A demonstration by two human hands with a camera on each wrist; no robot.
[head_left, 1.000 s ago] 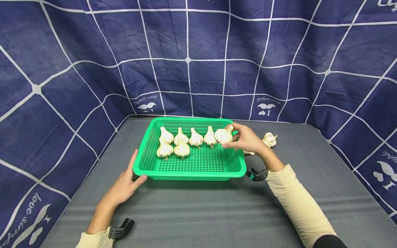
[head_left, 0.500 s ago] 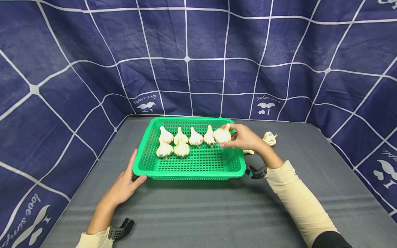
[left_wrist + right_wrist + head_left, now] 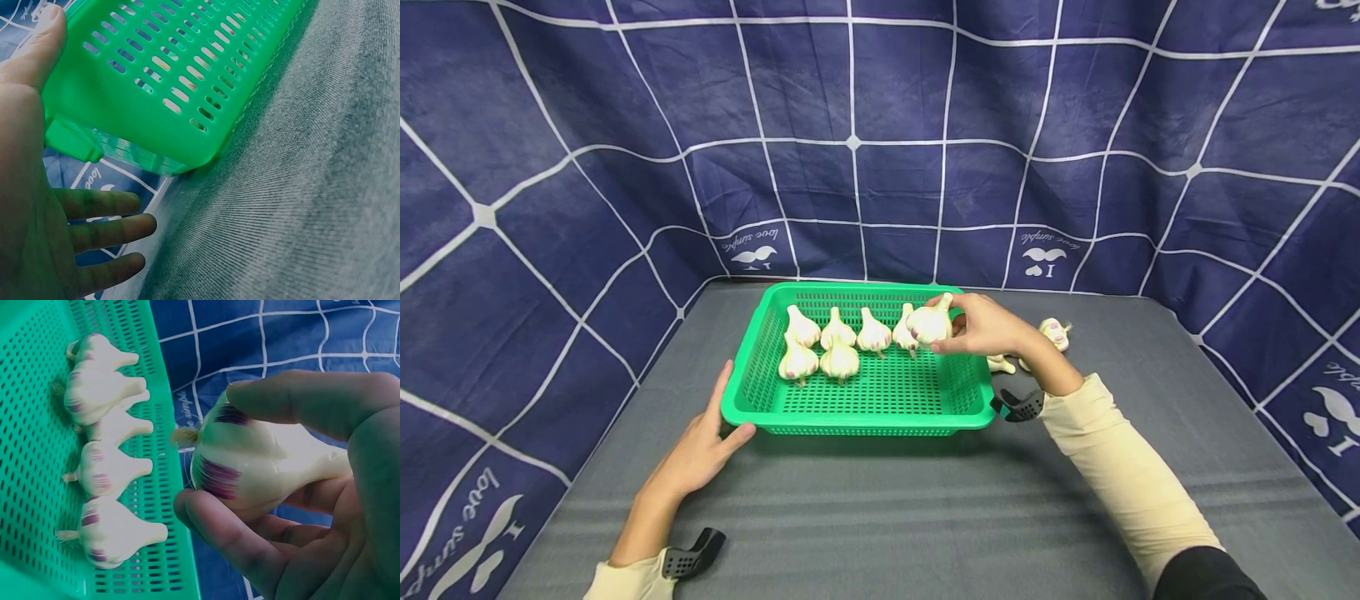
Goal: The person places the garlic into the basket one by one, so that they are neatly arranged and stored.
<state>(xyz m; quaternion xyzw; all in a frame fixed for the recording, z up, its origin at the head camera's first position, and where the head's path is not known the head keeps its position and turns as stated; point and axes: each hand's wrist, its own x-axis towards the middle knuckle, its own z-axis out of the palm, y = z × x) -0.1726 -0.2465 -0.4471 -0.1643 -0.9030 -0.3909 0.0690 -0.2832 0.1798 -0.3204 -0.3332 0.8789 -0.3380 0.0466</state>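
Observation:
My right hand [image 3: 992,325] pinches a white garlic bulb [image 3: 928,325] between thumb and fingers, above the right end of a green slotted plastic basket [image 3: 857,422]. Purple streaks mark this bulb's skin in the right wrist view, its stem pointing back toward the palm. Several more garlic bulbs [image 3: 874,335] lie in the basket, most of them in a row along the far side and two in front at the left. My left hand [image 3: 696,454] is at the basket's near left corner. Its thumb [image 3: 47,37] lies at the rim and its other visible fingers extend straight beneath.
Right of the basket, a garlic bulb [image 3: 1054,334] lies on the grey cloth-covered table [image 3: 865,517]. Another bulb [image 3: 1000,364] shows partly behind the right wrist. A blue curtain [image 3: 895,192] with white grid lines closes off the back and both sides.
My right hand has shifted slightly left and upward with its garlic bulb, exposing more of the bulb lying beside the basket. The left hand and basket stay put.

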